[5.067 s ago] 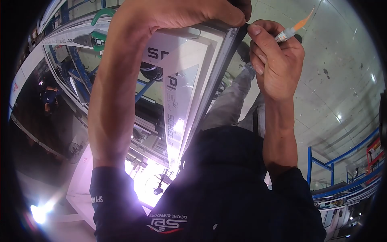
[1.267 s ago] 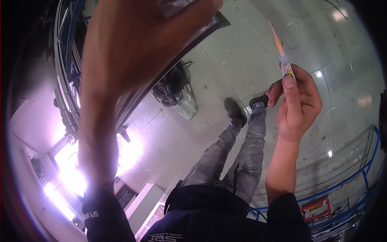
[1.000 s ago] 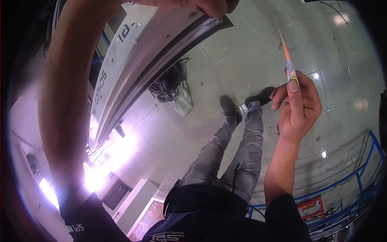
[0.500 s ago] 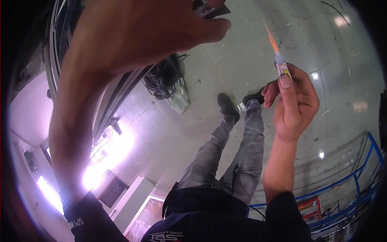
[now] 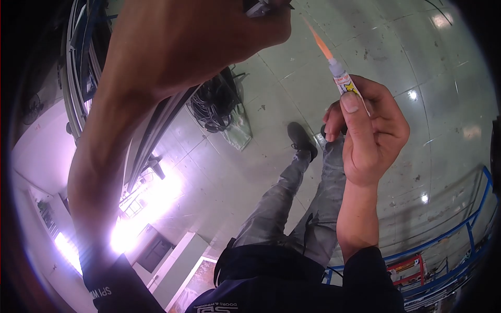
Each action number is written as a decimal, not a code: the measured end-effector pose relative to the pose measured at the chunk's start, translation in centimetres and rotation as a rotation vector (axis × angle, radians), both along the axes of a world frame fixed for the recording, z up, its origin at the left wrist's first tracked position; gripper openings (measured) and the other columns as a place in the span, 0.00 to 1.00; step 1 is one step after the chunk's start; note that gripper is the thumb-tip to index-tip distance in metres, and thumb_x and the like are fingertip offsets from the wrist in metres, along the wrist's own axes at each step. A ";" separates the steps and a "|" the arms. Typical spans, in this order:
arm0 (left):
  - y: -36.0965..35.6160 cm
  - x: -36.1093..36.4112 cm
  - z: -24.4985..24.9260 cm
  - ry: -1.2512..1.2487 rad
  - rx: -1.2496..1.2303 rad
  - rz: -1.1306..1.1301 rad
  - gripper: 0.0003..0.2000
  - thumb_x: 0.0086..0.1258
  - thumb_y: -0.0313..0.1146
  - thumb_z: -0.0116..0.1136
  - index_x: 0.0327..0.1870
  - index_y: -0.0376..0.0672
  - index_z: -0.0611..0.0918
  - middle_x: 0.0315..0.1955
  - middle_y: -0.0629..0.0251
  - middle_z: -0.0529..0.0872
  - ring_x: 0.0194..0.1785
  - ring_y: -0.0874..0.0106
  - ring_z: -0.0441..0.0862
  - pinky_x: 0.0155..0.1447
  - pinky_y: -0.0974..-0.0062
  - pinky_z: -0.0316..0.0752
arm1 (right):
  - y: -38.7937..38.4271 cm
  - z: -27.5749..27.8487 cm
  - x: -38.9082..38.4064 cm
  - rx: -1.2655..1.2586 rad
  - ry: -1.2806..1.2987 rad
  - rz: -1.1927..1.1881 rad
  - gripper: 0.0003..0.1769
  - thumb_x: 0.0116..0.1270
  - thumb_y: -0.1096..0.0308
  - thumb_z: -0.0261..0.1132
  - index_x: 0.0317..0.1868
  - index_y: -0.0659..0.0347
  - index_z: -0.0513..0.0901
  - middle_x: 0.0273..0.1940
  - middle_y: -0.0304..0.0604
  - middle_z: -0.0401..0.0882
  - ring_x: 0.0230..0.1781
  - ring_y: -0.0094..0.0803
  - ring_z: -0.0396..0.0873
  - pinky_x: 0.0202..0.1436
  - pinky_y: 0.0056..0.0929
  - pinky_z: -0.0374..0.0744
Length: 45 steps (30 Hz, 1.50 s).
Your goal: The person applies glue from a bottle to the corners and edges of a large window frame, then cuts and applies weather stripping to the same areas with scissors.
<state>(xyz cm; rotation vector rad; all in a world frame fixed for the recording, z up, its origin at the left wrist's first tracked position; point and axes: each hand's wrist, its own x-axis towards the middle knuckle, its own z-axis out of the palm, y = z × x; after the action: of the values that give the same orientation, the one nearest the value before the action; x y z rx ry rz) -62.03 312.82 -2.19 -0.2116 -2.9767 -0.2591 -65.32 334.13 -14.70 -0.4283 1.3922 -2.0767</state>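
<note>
In the head view my right hand is wrapped round a small white tube with a yellow and red label. An orange pointed nozzle tops the tube and points up and to the left. My left hand is raised large at the upper left, fingers bent together at the top edge. It grips a small dark and grey piece, partly cut off by the frame and hidden by the fingers. The nozzle tip is to the right of my left hand, apart from it.
Long metal profiles run along the left side. A bundle of black cable or strips lies on the tiled floor beside them. A blue metal rack with a red item stands at the lower right.
The tube in my right hand has moved left and tilted further left, closer to my left hand. My left hand has shifted slightly, and its fingers look more closed.
</note>
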 end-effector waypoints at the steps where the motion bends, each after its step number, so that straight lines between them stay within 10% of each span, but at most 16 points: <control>1: -0.2 0.0 -0.4 0.028 0.028 -0.024 0.04 0.53 0.23 0.70 0.29 0.41 0.86 0.26 0.63 0.89 0.28 0.73 0.84 0.42 0.68 0.73 | 0.1 0.0 0.0 -0.001 0.001 -0.003 0.14 0.76 0.73 0.63 0.50 0.82 0.81 0.21 0.45 0.79 0.14 0.26 0.73 0.22 0.25 0.74; 29: -2.3 0.4 -1.6 0.038 0.199 -0.052 0.05 0.54 0.22 0.67 0.31 0.40 0.86 0.32 0.57 0.92 0.32 0.70 0.87 0.42 0.69 0.79 | -1.1 -0.4 0.7 -0.077 -0.022 -0.061 0.11 0.75 0.76 0.66 0.47 0.81 0.83 0.27 0.47 0.83 0.17 0.21 0.74 0.19 0.20 0.69; 38: -0.2 0.0 0.4 -0.043 0.022 0.103 0.05 0.64 0.26 0.69 0.39 0.37 0.90 0.37 0.56 0.94 0.39 0.65 0.92 0.72 0.43 0.72 | -0.2 -1.1 0.3 -0.120 -0.062 -0.071 0.10 0.74 0.78 0.66 0.45 0.82 0.82 0.34 0.53 0.86 0.17 0.21 0.75 0.17 0.21 0.69; 45: -0.2 -2.1 4.1 -0.535 0.187 0.326 0.06 0.71 0.27 0.65 0.39 0.35 0.91 0.34 0.54 0.94 0.33 0.67 0.91 0.50 0.63 0.86 | 1.2 -0.9 0.0 -0.058 -0.101 -0.069 0.12 0.74 0.75 0.67 0.46 0.82 0.82 0.29 0.51 0.84 0.17 0.23 0.75 0.18 0.22 0.69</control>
<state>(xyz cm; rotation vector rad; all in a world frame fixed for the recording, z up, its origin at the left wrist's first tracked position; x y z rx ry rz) -64.10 312.61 1.93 0.4296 -3.3997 -0.6349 -65.35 335.33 -15.56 -0.2979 1.3077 -2.1678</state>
